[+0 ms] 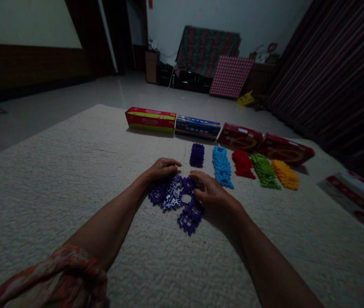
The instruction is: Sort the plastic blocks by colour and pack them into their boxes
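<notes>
Several purple plastic interlocking building pieces [172, 194], with notched edges and cut-out centres, lie in a loose cluster on the cream quilted mat [130, 265]. My left hand [163, 168] rests along the far left side of the cluster, fingers stretched toward the right and nothing visible in its grasp. On the cluster's right side is my right hand [210, 190], its thumb and fingers apart beside the purple pieces. Contact under both palms is hidden. Just beyond the hands stands a purple stack [197, 155] of similar pieces.
Rightward run rows of light blue [222, 167], red [243, 164], green [265, 171] and yellow pieces [285, 174]. Behind them sit a red-yellow box [150, 119], a blue box [197, 127] and dark red boxes [241, 136]. Another box [358, 199] lies at far right.
</notes>
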The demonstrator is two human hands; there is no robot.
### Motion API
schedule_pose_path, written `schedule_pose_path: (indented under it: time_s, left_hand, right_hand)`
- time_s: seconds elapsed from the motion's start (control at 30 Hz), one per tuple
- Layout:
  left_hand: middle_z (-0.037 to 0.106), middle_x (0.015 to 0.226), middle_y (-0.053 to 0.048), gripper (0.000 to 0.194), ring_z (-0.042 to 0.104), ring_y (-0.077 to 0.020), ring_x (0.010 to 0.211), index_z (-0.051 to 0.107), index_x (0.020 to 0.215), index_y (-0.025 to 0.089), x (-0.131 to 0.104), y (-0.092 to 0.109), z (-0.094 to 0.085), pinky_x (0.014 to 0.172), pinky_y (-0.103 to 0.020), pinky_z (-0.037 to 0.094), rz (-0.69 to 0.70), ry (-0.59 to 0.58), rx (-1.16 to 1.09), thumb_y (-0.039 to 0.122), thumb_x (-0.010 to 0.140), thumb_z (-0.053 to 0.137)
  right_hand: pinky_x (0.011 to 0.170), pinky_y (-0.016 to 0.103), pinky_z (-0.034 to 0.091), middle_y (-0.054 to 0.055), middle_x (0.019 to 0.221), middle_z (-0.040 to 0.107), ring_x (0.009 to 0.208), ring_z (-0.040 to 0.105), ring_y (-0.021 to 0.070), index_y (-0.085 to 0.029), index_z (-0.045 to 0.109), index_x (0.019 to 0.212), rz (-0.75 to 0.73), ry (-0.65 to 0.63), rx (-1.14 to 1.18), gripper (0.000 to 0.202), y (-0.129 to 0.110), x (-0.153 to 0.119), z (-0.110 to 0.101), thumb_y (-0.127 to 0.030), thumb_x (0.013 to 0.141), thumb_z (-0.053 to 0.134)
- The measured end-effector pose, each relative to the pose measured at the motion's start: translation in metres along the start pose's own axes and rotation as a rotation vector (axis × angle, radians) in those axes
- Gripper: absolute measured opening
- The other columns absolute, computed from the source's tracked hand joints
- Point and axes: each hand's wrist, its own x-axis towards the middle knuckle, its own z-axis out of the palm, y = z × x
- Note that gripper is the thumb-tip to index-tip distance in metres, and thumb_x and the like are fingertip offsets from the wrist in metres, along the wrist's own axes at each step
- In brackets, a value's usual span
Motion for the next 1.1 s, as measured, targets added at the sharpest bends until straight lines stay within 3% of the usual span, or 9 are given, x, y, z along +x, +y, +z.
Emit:
schedule_pose_path:
  time_s: [0.2, 0.33, 0.5, 0.73, 0.93, 1.1]
  left_hand:
    - [0.063, 0.063, 0.000, 0.033, 0.047, -0.0104, 0.055, 0.076, 0.102, 0.013, -0.002, 0.004, 0.000, 0.055, -0.024, 0.036, -0.067, -0.008, -0.055, 0.028, 0.075, 0.063]
    - [0.062, 0.061, 0.000, 0.035, 0.045, -0.0100, 0.054, 0.076, 0.103, 0.012, -0.002, 0.006, 0.001, 0.054, -0.023, 0.035, -0.079, -0.002, -0.067, 0.030, 0.075, 0.064]
    - [0.061, 0.060, 0.001, 0.035, 0.043, -0.0086, 0.051, 0.075, 0.102, 0.011, 0.000, 0.003, 0.002, 0.052, -0.023, 0.033, -0.088, -0.019, -0.107, 0.029, 0.075, 0.064]
    - [0.059, 0.059, 0.001, 0.036, 0.048, -0.0098, 0.053, 0.075, 0.102, 0.010, 0.001, 0.001, 0.000, 0.053, -0.023, 0.035, -0.072, -0.023, -0.136, 0.030, 0.074, 0.067]
    - [0.057, 0.055, 0.003, 0.030, 0.043, -0.0080, 0.049, 0.075, 0.099, 0.010, 0.002, 0.001, 0.001, 0.050, -0.022, 0.032, -0.087, -0.014, -0.187, 0.026, 0.075, 0.066]
    - [0.060, 0.055, 0.003, 0.023, 0.047, -0.0074, 0.049, 0.074, 0.094, 0.012, 0.000, 0.003, 0.001, 0.053, -0.021, 0.037, -0.126, 0.002, -0.263, 0.020, 0.075, 0.066]
  right_hand:
    - [0.099, 0.041, 0.049, 0.007, 0.117, 0.067, 0.111, 0.061, 0.0237, -0.026, 0.064, 0.116, -0.058, -0.071, -0.029, 0.040, -0.010, -0.003, -0.006, -0.013, 0.079, 0.055]
    - [0.098, 0.044, 0.048, 0.010, 0.119, 0.066, 0.112, 0.061, 0.0273, -0.024, 0.063, 0.121, -0.103, 0.061, -0.126, 0.042, 0.004, 0.009, -0.009, -0.019, 0.079, 0.061]
    - [0.105, 0.054, 0.038, 0.017, 0.132, 0.062, 0.125, 0.052, 0.0352, -0.017, 0.061, 0.126, -0.089, 0.298, -0.390, 0.046, 0.026, 0.034, -0.008, -0.018, 0.081, 0.062]
    - [0.110, 0.056, 0.029, 0.018, 0.133, 0.062, 0.128, 0.049, 0.0349, -0.016, 0.058, 0.127, -0.066, 0.356, -0.507, 0.046, 0.040, 0.039, 0.003, -0.015, 0.082, 0.060]
    - [0.112, 0.060, 0.022, 0.017, 0.134, 0.062, 0.131, 0.047, 0.0353, -0.016, 0.058, 0.128, -0.067, 0.371, -0.562, 0.045, 0.042, 0.039, 0.006, -0.016, 0.083, 0.058]
    - [0.111, 0.062, 0.023, 0.017, 0.134, 0.062, 0.129, 0.047, 0.0362, -0.015, 0.059, 0.126, -0.058, 0.403, -0.582, 0.044, 0.040, 0.041, 0.005, -0.017, 0.082, 0.061]
